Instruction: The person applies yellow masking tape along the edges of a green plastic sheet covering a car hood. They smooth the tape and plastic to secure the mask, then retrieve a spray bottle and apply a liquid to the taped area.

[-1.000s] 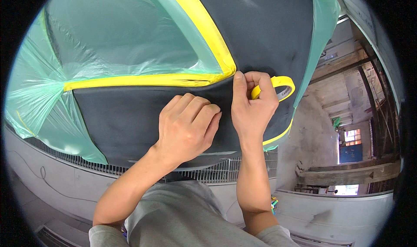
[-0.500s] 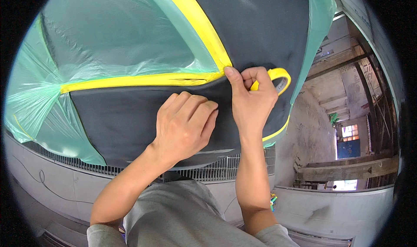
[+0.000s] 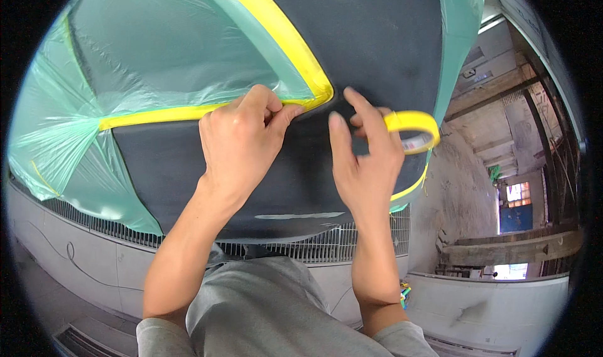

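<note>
Yellow masking tape (image 3: 164, 115) edges a green plastic masking film (image 3: 169, 55) on a dark grey car body panel (image 3: 377, 36). One strip runs across, another slants up, and they meet at a corner. My left hand (image 3: 239, 137) is closed in a pinch on the cross strip, left of that corner; its fingers hide part of the tape. Just right of the corner is my right hand (image 3: 367, 159), slightly blurred, thumb and forefinger apart. A roll of yellow masking tape (image 3: 411, 119) hangs on its other fingers, tilted, its core showing.
Below the panel runs a metal floor grate (image 3: 320, 247) beside a pale floor with a thin cable (image 3: 70, 251). More green film (image 3: 457, 36) drapes the panel's right side. A worn wall and wooden beam (image 3: 509, 249) stand at the right. Small coloured items (image 3: 405, 292) lie by my right elbow.
My left hand has moved up from below the strip and now pinches the tape. My right hand has let go of the corner and shifted slightly right, its thumb and forefinger spreading.
</note>
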Demonstrator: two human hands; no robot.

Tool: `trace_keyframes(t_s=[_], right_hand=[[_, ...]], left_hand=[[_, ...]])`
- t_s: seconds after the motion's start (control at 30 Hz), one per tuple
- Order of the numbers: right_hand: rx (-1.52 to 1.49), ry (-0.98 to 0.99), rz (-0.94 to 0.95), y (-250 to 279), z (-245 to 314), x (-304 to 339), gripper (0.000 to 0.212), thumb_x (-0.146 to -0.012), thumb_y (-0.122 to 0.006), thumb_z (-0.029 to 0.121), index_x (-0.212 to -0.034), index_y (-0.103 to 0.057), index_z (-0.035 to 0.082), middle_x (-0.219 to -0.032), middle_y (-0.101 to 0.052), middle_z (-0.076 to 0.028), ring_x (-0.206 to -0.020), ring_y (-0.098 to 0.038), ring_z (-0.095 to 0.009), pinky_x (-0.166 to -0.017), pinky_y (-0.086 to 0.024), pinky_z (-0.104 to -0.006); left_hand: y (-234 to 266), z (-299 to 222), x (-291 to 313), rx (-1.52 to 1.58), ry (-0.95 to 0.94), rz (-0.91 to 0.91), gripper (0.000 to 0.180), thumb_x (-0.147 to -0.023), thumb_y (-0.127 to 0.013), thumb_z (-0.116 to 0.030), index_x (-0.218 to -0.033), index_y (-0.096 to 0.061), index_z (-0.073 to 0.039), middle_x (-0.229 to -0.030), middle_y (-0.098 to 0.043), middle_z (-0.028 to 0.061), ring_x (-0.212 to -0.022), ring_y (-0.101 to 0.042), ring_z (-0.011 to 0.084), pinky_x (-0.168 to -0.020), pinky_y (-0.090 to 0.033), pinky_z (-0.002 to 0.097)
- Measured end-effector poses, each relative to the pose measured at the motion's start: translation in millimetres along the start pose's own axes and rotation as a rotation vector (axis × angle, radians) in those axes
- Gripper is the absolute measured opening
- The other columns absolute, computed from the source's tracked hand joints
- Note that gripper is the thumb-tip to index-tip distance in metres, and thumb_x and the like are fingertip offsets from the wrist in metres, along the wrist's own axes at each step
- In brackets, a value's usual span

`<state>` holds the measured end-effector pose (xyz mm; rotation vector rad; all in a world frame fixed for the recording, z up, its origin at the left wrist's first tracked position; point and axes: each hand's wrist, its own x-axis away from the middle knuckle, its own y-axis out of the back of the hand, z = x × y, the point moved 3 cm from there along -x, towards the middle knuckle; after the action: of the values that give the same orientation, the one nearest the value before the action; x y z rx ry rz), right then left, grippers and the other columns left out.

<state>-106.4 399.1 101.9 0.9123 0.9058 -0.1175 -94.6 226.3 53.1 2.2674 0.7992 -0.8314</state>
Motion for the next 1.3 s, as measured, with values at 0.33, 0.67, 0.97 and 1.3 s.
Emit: trace_keyframes(t_s=[0.33,0.67,0.97,1.3], right_hand=[[-0.735,-0.343,0.706,23.4,17.1,40.4,0.097,-0.096,-0.070,0.000,-0.171,-0.009,0.003,-0.097,-0.067,-0.019,-0.085,-0.070,-0.037,-0.081,-0.055,-0.0395],[0.368,0.687,0.730,42.5,7.4,18.8,0.072,-0.089,-0.081,0.021,-0.157,-0.057,0.013,-0.066,-0.048,0.000,-0.054,-0.057,-0.019,-0.055,-0.048,-0.0377],[0.605,0.679,0.701,39.2,-15.6,-12.3,0.075,-0.095,-0.077,0.028,-0.163,-0.048,0.015,-0.062,-0.055,-0.004,-0.054,-0.060,-0.024,-0.058,-0.050,-0.0396],[0.667,0.660,0.758,36.3,-5.1,-10.8,0.068,-0.097,-0.072,0.037,-0.158,-0.054,0.012,-0.069,-0.068,-0.007,-0.059,-0.069,-0.023,-0.058,-0.053,-0.0366]], left_hand=[[31.5,-15.9,41.6,0.631,0.264,0.423,0.024,-0.096,-0.082,-0.013,-0.111,-0.069,0.001,-0.096,-0.069,0.0050,-0.076,-0.062,0.0091,-0.068,-0.051,0.0259],[86.5,47.9,23.5,-0.111,0.099,-0.210,0.018,-0.088,-0.087,-0.019,-0.086,-0.072,-0.009,-0.082,-0.069,0.0036,-0.082,-0.061,0.0249,-0.078,-0.044,0.0397],[61.9,53.2,22.2,-0.316,0.000,-0.242,0.018,-0.083,-0.091,-0.021,-0.080,-0.077,-0.011,-0.082,-0.071,0.0011,-0.082,-0.060,0.0216,-0.083,-0.043,0.0365],[58.0,31.6,34.9,-0.310,-0.373,-0.208,0.033,-0.078,-0.088,-0.011,-0.108,-0.072,-0.010,-0.099,-0.074,0.0039,-0.092,-0.066,0.0290,-0.083,-0.045,0.0426]])
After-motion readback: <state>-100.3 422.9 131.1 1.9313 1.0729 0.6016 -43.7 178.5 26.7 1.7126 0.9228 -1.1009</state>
